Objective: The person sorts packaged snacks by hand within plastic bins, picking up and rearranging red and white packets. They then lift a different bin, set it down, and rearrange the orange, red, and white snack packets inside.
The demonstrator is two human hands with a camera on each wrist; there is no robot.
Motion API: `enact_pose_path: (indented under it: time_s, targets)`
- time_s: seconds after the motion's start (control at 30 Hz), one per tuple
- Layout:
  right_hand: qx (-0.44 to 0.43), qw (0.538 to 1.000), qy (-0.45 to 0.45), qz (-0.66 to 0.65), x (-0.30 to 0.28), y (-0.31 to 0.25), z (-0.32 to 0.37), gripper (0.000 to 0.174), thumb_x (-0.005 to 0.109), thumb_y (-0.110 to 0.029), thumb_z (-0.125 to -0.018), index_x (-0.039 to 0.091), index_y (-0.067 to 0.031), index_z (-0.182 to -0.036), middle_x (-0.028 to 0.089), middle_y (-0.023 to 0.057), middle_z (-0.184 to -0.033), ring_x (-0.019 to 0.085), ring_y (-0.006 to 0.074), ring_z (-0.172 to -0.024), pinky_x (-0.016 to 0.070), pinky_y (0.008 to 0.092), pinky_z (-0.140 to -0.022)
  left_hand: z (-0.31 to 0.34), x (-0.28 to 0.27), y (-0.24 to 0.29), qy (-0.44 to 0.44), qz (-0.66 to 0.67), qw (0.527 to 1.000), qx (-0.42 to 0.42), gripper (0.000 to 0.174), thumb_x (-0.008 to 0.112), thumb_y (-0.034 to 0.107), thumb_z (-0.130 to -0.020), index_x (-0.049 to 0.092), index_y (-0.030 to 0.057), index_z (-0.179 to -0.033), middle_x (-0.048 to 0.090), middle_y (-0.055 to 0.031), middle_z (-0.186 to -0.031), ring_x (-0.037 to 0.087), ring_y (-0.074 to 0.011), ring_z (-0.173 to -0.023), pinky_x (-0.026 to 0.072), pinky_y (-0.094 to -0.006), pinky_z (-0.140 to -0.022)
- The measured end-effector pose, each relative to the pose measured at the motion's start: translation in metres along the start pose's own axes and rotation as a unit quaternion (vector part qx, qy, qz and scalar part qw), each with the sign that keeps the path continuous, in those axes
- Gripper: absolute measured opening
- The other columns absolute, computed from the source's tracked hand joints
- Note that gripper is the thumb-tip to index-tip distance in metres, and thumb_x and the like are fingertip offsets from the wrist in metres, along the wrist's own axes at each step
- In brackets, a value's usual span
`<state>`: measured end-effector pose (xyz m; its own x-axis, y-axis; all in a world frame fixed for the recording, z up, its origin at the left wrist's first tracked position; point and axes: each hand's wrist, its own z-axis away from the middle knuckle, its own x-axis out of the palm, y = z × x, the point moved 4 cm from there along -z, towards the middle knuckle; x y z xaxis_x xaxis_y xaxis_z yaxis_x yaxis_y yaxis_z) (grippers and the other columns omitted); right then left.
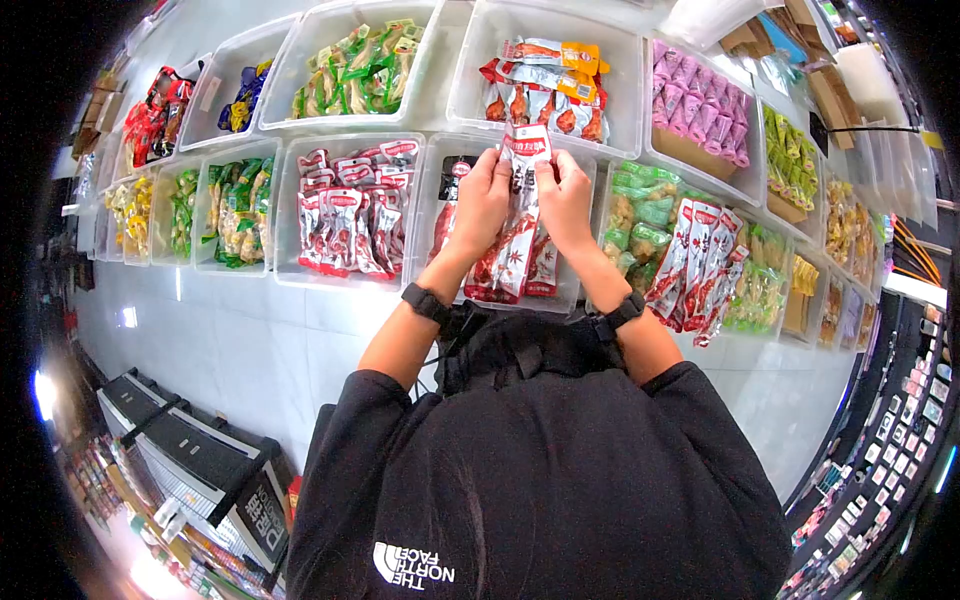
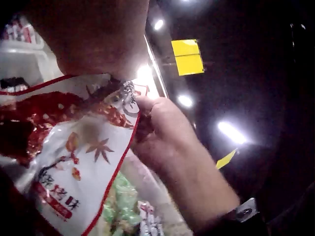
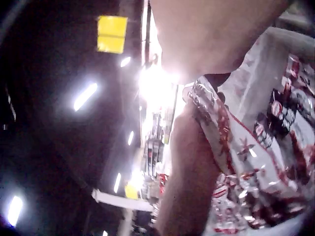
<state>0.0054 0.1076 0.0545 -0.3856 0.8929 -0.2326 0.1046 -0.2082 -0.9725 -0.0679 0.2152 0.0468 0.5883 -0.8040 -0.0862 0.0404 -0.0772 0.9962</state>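
Both hands hold up a long red-and-white snack packet (image 1: 517,240) by its upper end, above a clear plastic bin (image 1: 425,185). My left hand (image 1: 482,203) pinches the packet's left edge with thumb and fingers. On its right edge my right hand (image 1: 565,203) grips in the same way. Close up in the left wrist view, the glossy packet (image 2: 98,157) shows a leaf print and a red border. More red-and-white packets (image 1: 543,270) and a black-topped packet (image 1: 457,172) lie in the bin beneath, partly hidden by the held packet.
Bins of bagged snacks stand in two rows: red-and-white packets (image 1: 345,230) on the left, green bags (image 1: 645,205) and long red packets (image 1: 690,260) on the right. Behind are a bin of orange-and-white packets (image 1: 550,85) and purple packets (image 1: 700,105). A black crate (image 1: 190,450) stands lower left.
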Motion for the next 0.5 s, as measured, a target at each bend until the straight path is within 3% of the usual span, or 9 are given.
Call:
enact_pose_path:
  time_s: [0.03, 0.13, 0.23, 0.27, 0.3, 0.37, 0.4, 0.47, 0.5]
  targets:
    - [-0.001, 1.000, -0.001, 0.002, -0.001, 0.003, 0.001, 0.014, 0.054, -0.010, -0.084, 0.059, 0.0024, -0.087, 0.063, 0.0105, -0.071, 0.059, 0.0186, -0.063, 0.0447, 0.0309, -0.060, 0.002, 0.002, -0.003, 0.001, 0.002, 1.000, 0.000, 0.019, 0.045, 0.015, -0.093, 0.051, -0.0025, -0.095, 0.057, -0.0092, -0.075, 0.049, -0.0127, -0.065, 0.0426, -0.0293, -0.062]
    - [0.094, 0.968, -0.039, -0.227, 0.003, 0.008, 0.009, 0.009, 0.054, -0.007, -0.085, 0.061, -0.0008, -0.085, 0.057, -0.0042, -0.077, 0.048, 0.0026, -0.069, 0.0386, 0.0193, -0.062, 0.014, 0.005, 0.004, -0.006, 0.238, 0.966, -0.098, 0.017, 0.044, 0.013, -0.093, 0.056, 0.0009, -0.098, 0.058, 0.0016, -0.088, 0.049, -0.0041, -0.074, 0.0410, -0.0206, -0.069]
    - [0.068, 0.967, -0.074, -0.235, -0.001, 0.009, 0.012, 0.010, 0.053, -0.007, -0.085, 0.061, -0.0016, -0.085, 0.056, -0.0043, -0.075, 0.047, 0.0024, -0.067, 0.0378, 0.0191, -0.060, 0.015, 0.004, -0.002, -0.042, 0.333, 0.927, -0.167, 0.018, 0.044, 0.012, -0.093, 0.056, 0.0008, -0.099, 0.058, 0.0015, -0.086, 0.049, -0.0041, -0.078, 0.0399, -0.0190, -0.073]
    - [0.082, 0.968, -0.086, -0.220, -0.005, 0.005, 0.014, 0.009, 0.053, -0.007, -0.086, 0.061, -0.0020, -0.085, 0.054, -0.0053, -0.073, 0.045, 0.0022, -0.064, 0.0362, 0.0198, -0.057, 0.013, -0.003, 0.001, -0.063, 0.227, 0.964, -0.120, 0.019, 0.045, 0.014, -0.092, 0.057, 0.0008, -0.099, 0.058, 0.0015, -0.084, 0.050, -0.0047, -0.077, 0.0412, -0.0205, -0.069]
    - [0.080, 0.968, -0.086, -0.220, -0.008, 0.000, 0.015, 0.009, 0.053, -0.007, -0.086, 0.061, -0.0020, -0.085, 0.054, -0.0053, -0.073, 0.045, 0.0022, -0.064, 0.0362, 0.0198, -0.057, 0.012, -0.008, 0.001, -0.063, 0.227, 0.965, -0.118, 0.019, 0.045, 0.014, -0.092, 0.057, 0.0008, -0.099, 0.058, 0.0015, -0.084, 0.050, -0.0047, -0.077, 0.0412, -0.0205, -0.069]
    - [0.031, 0.982, -0.116, -0.143, -0.011, -0.010, 0.017, 0.012, 0.053, -0.012, -0.086, 0.059, -0.0010, -0.085, 0.053, -0.0026, -0.068, 0.044, 0.0037, -0.062, 0.0366, 0.0219, -0.055, 0.011, -0.016, 0.013, -0.094, 0.020, 0.995, -0.031, 0.019, 0.046, 0.016, -0.092, 0.057, 0.0012, -0.098, 0.059, 0.0000, -0.083, 0.052, -0.0058, -0.073, 0.0429, -0.0236, -0.063]
    - [0.031, 0.982, -0.116, -0.143, -0.012, -0.010, 0.017, 0.012, 0.053, -0.012, -0.086, 0.059, -0.0010, -0.085, 0.053, -0.0026, -0.068, 0.044, 0.0037, -0.062, 0.0366, 0.0219, -0.055, 0.011, -0.012, 0.023, -0.059, 0.005, 0.998, -0.002, 0.021, 0.047, 0.018, -0.091, 0.056, -0.0011, -0.089, 0.060, -0.0052, -0.072, 0.051, -0.0096, -0.061, 0.0425, -0.0282, -0.056]
    - [-0.016, 0.988, -0.152, -0.027, -0.008, -0.021, 0.017, 0.020, 0.053, -0.019, -0.086, 0.058, -0.0002, -0.085, 0.056, 0.0072, -0.065, 0.052, 0.0129, -0.058, 0.0407, 0.0285, -0.055, 0.011, -0.010, 0.034, -0.041, -0.048, 0.998, 0.016, 0.024, 0.048, 0.020, -0.092, 0.055, -0.0024, -0.085, 0.057, -0.0087, -0.066, 0.050, -0.0125, -0.056, 0.0417, -0.0299, -0.054]
    - [-0.020, 0.988, -0.152, -0.028, -0.006, -0.030, 0.019, 0.020, 0.053, -0.019, -0.086, 0.058, -0.0002, -0.085, 0.056, 0.0072, -0.065, 0.052, 0.0129, -0.058, 0.0407, 0.0285, -0.055, 0.010, -0.012, 0.041, -0.022, -0.102, 0.994, 0.032, 0.028, 0.048, 0.021, -0.092, 0.054, -0.0037, -0.081, 0.054, -0.0123, -0.060, 0.049, -0.0154, -0.052, 0.0410, -0.0316, -0.052]
